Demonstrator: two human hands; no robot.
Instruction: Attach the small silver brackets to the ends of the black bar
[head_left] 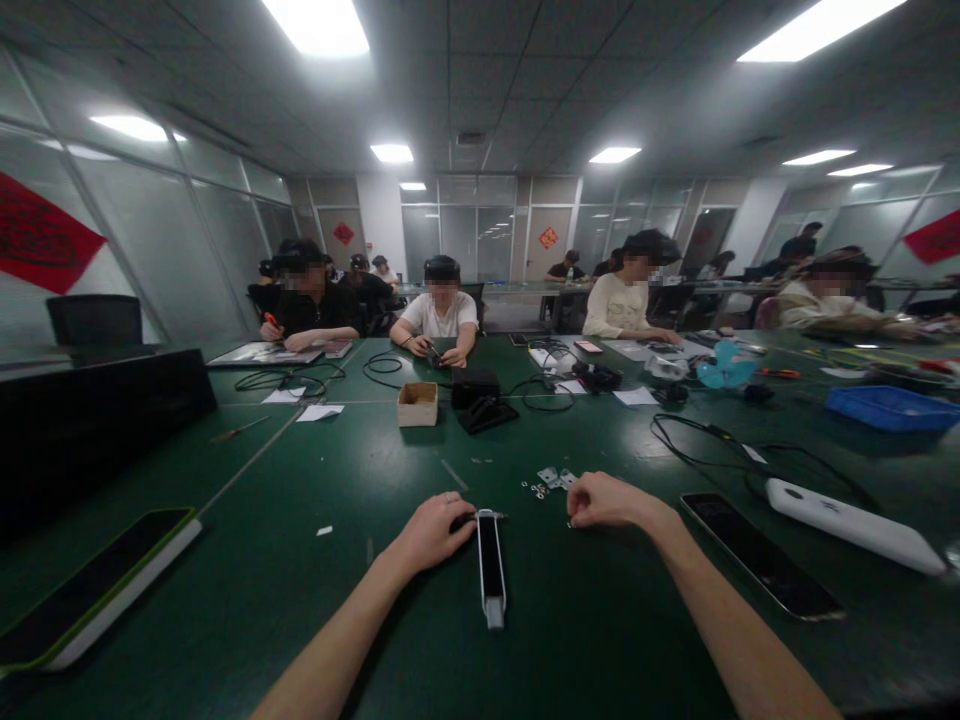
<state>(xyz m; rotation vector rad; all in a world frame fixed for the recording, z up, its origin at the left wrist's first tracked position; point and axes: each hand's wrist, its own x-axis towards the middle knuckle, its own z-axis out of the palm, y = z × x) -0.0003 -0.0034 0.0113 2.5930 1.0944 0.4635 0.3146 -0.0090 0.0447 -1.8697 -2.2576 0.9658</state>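
Between the two forearms, on the green workbench (247, 590), lies a white plastic housing with a black face (491, 570), its long side pointing away from the person. The left hand (431, 533) sits just beside its far end, fingers curled in against it, though whether they grip it cannot be told. The right hand (611, 502) is loosely curled, knuckles up, its fingertips hidden — no held thing shows. Just beyond, between the hands, lie small metal brackets (551, 478) and loose washers (536, 490). Off to the right rest a black-faced slab (761, 555) and a long white casing (851, 525).
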